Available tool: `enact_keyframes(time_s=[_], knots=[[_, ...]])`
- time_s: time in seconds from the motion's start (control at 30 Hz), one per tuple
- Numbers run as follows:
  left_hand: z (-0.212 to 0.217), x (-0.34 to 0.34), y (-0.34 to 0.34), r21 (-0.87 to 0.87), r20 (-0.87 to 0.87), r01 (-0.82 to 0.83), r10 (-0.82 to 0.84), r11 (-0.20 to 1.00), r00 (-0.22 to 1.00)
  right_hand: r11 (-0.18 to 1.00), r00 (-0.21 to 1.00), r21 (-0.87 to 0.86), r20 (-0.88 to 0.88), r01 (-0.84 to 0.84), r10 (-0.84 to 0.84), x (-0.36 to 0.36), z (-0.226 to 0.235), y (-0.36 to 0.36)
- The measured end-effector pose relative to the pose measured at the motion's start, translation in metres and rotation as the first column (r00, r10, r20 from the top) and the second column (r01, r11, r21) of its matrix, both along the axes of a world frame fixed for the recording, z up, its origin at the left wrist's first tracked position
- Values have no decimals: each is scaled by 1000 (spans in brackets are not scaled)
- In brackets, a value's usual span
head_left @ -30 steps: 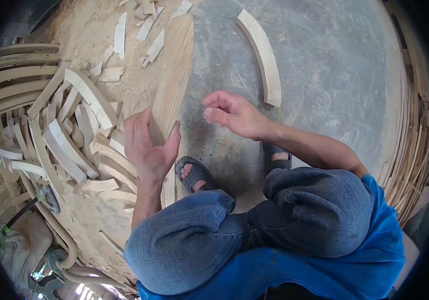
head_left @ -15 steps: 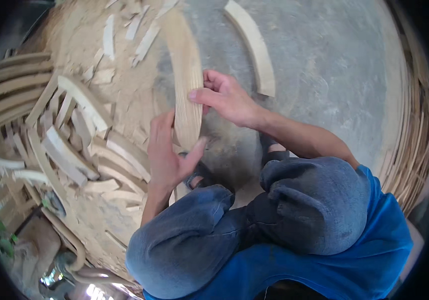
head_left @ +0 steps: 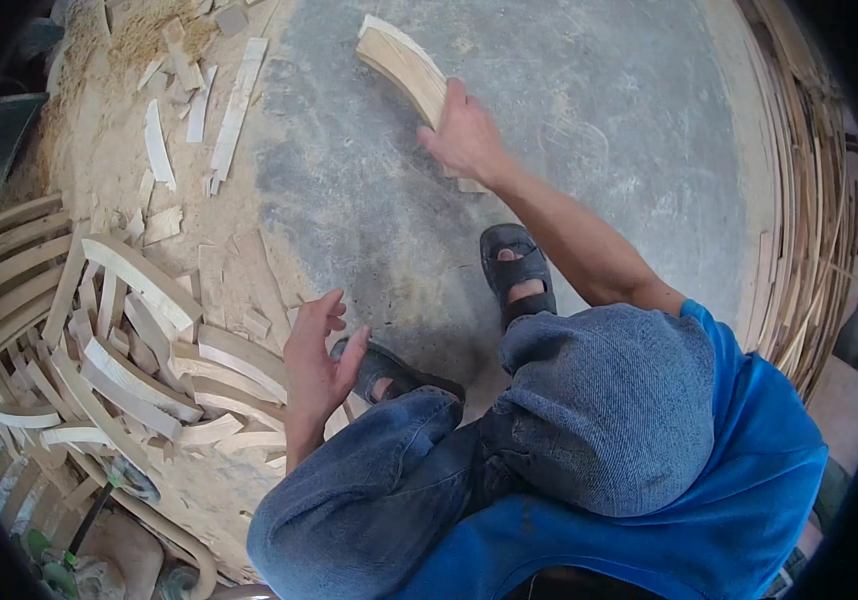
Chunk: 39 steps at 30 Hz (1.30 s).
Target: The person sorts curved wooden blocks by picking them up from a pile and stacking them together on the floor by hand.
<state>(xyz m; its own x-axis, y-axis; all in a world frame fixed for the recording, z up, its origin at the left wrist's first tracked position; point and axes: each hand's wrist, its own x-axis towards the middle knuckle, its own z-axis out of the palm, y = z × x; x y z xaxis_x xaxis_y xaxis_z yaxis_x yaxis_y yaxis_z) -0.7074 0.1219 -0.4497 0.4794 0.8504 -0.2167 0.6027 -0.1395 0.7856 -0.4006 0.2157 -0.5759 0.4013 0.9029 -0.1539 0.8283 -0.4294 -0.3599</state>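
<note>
Right now you are gripping the wood [head_left: 404,70] with your right hand [head_left: 464,135], thumb on one side and fingers on the other. Most of it is reaching forward and left from that hand, while a short end is showing just behind the fingers. A paler edge is running along its far side, so you may be holding two curved pieces together; I cannot tell, nor whether it is touching the floor [head_left: 629,150]. Your left hand [head_left: 314,365] is hanging empty, fingers spread and thumb apart.

You are holding the wood near its rear end, so the long front part could be tipping or twisting if your grip is loosening. If two pieces are lying together there, one could be sliding off the other. Your right sandal [head_left: 517,270] is standing just behind that hand, and open toes are showing, so a dropped piece could be hitting them. Just left of your left hand, the heap [head_left: 134,385] is lying at crossed angles; a careless knock could be setting it sliding.

As for containers, you are working with none that I can make out: the heap is lying loose, and scraps [head_left: 239,105] are scattering forward and left of your left hand.
</note>
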Motion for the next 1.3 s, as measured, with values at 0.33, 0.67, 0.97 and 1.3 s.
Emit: enact_keyframes(time_s=[0.33,0.67,0.97,1.3], knots=[[-122,-61,-28,483,-494,-143,404,864,770,973,951,-72,-209,220,-230,67,34,-13],[-147,-91,-30,398,-317,-626,740,671,593,963,983,249,121,107,-141,138,-77,-49],[-109,-293,34,832,-298,-516,949,202,-108,985,979,117,146,124,-140,133,-68,-52],[-64,-360,108,850,-323,-478,936,222,-140,969,955,91,172,230,-243,121,-56,-52]])
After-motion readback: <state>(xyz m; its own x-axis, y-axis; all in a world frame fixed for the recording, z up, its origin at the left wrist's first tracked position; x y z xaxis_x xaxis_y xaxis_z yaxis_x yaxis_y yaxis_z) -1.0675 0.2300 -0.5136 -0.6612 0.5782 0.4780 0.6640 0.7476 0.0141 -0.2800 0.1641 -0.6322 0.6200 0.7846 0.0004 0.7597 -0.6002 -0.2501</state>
